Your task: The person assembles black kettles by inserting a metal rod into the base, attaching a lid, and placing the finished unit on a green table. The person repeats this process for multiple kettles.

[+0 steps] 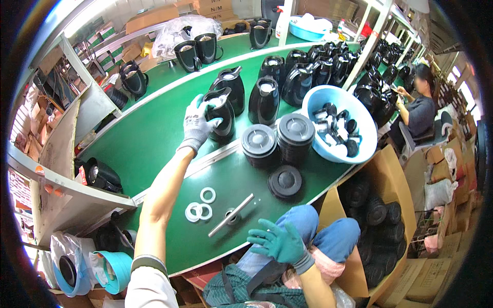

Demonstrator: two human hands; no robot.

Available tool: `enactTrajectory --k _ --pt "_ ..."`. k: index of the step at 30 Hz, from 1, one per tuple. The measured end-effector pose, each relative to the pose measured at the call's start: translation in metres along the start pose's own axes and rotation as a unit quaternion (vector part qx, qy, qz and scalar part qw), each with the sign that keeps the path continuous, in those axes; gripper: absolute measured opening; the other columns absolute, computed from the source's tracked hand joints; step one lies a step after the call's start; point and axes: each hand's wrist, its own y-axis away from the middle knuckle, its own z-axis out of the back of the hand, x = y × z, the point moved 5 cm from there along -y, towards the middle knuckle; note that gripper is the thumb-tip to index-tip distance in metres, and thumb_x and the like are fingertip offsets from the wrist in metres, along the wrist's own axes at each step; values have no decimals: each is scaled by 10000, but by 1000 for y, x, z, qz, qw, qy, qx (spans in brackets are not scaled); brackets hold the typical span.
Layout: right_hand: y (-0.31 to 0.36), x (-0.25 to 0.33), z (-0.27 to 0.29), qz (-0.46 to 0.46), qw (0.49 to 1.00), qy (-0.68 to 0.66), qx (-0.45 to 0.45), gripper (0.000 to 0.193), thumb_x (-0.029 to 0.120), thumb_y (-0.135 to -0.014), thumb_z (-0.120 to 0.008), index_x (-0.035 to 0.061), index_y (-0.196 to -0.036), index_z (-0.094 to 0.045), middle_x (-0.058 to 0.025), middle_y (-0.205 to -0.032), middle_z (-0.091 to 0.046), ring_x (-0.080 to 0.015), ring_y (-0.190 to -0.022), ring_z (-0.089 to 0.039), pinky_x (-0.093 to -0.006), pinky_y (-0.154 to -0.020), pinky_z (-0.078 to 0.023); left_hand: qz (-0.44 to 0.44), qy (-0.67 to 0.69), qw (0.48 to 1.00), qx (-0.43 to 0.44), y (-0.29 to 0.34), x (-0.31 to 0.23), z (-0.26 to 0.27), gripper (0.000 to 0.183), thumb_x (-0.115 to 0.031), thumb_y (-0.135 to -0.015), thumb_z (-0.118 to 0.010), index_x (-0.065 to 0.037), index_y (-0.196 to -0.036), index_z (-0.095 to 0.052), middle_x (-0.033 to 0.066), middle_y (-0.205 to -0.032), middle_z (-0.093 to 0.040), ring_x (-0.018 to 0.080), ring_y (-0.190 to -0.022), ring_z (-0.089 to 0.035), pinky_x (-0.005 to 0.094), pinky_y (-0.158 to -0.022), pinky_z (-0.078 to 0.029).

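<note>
My left hand (199, 123), in a pale grey glove, grips the near side of a glossy black jug (223, 122), which stands upright on the green bench. Thumb and fingers lie around its upper body; the far fingertips are partly hidden. Above my lap, apart from the bench, my right hand (280, 242) in a green glove has its fingers spread and holds nothing. Two stacks of round black lids (258, 141) stand to the right of the jug, with a shorter lid stack (285, 181) nearer me. White rings (207, 195) and a metal rod (231, 215) lie on the bench.
Several black jugs (264, 101) fill the bench's far side. A light blue basin (313, 141) holds small black and white parts. An open carton (402, 192) of black round parts stands at my right. A person (419, 110) sits further right. Blue buckets (119, 272) stand lower left.
</note>
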Motion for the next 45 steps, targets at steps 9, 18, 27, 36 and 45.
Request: enactTrajectory --k 9,18,27,36,45 --pt "-9 32 -8 64 998 28 -3 862 669 -992 -464 106 -1624 -304 -272 -1606 -375 -445 -1464 -392 -613 -1244 -238 -76 -80 994 -9 -5 27 1 776 -449 -837 -777 -201 -1519 -503 204 -1573 -438 413 -1439 -420 525 -1202 -318" --pt "6 60 4 146 983 -62 88 827 721 -995 -380 239 -1657 -261 -241 -1641 -337 -441 -1491 -338 -717 -1220 -101 268 -493 822 101 163 180 145 942 -558 -849 -689 -56 -1577 -363 232 -1638 -314 403 -1544 -226 583 -1255 -128" --pt "-7 48 -5 99 992 30 76 811 696 -1025 -327 221 -1670 -204 -244 -1661 -308 -429 -1545 -275 -665 -1246 -28 394 -529 748 71 176 281 230 247 -181 -1002 -560 -95 -1227 -617 138 -1151 -680 315 -1115 -674 522 -844 -568" --pt "-16 44 -28 127 943 305 42 738 492 -1047 -492 76 -1625 -299 -216 -1631 -370 -386 -1476 -405 -515 -1248 -258 12 -218 973 78 167 65 212 422 -98 -777 -752 -181 -1184 -683 85 -1081 -679 312 -1038 -653 430 -898 -548" --pt "-12 66 -211 290 314 893 140 732 297 -723 -892 104 -1343 -555 -206 -1513 -490 -416 -1450 -423 -558 -1194 -345 -322 53 907 268 160 -160 255 389 -176 -712 -832 -183 -1087 -728 43 -1052 -670 290 -1079 -657 444 -1057 -517"
